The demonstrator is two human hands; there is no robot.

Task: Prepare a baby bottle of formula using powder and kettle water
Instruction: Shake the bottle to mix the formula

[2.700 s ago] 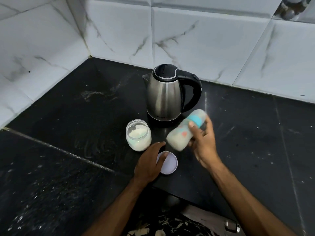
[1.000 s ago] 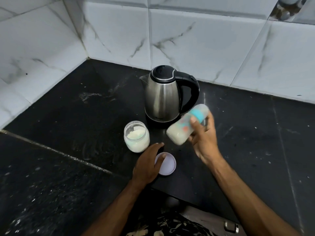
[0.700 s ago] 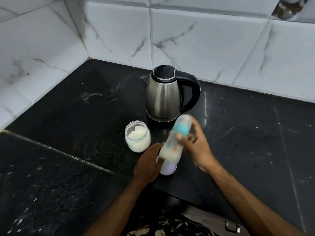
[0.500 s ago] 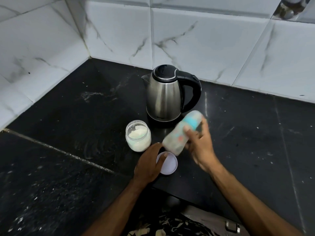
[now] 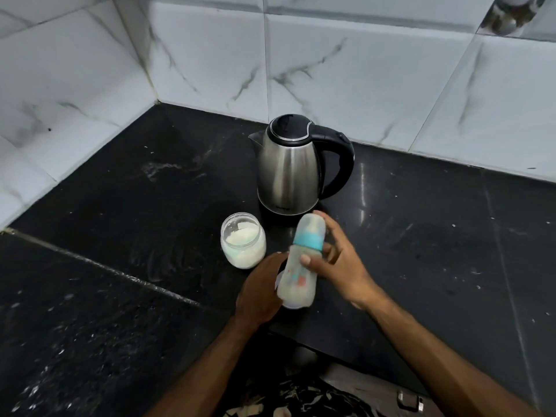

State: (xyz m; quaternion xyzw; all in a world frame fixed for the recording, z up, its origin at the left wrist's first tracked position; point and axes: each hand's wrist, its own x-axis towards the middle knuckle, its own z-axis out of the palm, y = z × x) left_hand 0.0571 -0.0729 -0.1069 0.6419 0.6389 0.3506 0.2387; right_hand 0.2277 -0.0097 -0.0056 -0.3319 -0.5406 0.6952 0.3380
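My right hand (image 5: 340, 266) grips a capped baby bottle (image 5: 301, 266) with a blue collar, milky liquid inside, held in the air nearly upright and slightly blurred. My left hand (image 5: 260, 288) rests flat on the black counter beside a white jar lid (image 5: 293, 305), which the bottle mostly hides. An open glass jar of white powder (image 5: 243, 243) stands just left of the bottle. The steel kettle (image 5: 290, 165) with a black lid and handle sits behind them on its base.
The black stone counter (image 5: 120, 206) runs into a corner of white marble-look wall tiles (image 5: 346, 61). Its front edge steps in below my arms. Patterned clothing and a metal buckle (image 5: 409, 401) show at the bottom.
My right hand has swung the bottle back and forth, from tilted right beside the kettle to nearly upright over the lid. The left hand and jar have stayed put.
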